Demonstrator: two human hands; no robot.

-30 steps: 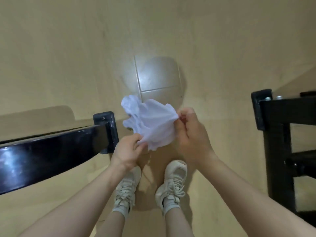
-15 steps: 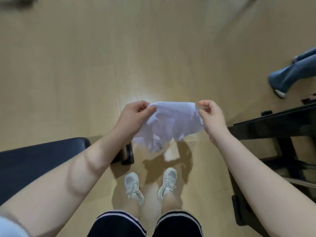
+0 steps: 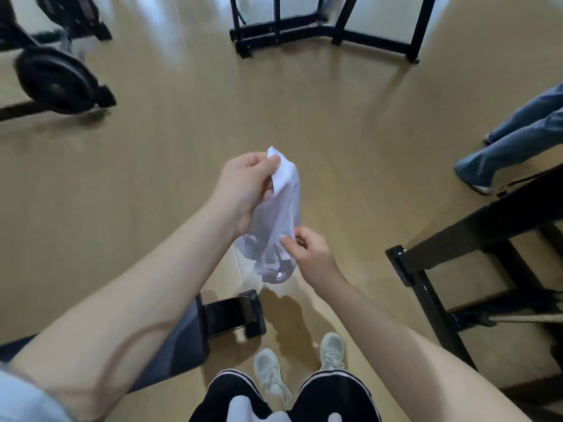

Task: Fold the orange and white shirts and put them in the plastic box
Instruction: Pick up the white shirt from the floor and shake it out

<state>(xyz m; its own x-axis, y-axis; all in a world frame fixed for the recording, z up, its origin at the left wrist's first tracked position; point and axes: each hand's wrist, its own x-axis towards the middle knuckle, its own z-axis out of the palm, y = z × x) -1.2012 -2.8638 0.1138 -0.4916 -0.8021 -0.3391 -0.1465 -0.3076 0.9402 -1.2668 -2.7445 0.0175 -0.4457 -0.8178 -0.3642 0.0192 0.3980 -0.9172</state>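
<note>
A small white shirt hangs crumpled in the air in front of me, above the wooden floor. My left hand pinches its top corner, raised higher and farther out. My right hand pinches the shirt's lower right edge, closer to my body. The cloth droops between the two hands. No orange shirt and no plastic box are in view.
A dark bench end sits low left by my feet. A black table frame stands at right, another person's jeans-clad legs beyond it. A black metal stand is far ahead, and wheeled black equipment at upper left.
The view has tilted up to show more of the room. My left hand rose with one corner of the shirt, my right hand dropped lower, so the cloth now hangs vertically instead of stretched sideways.
</note>
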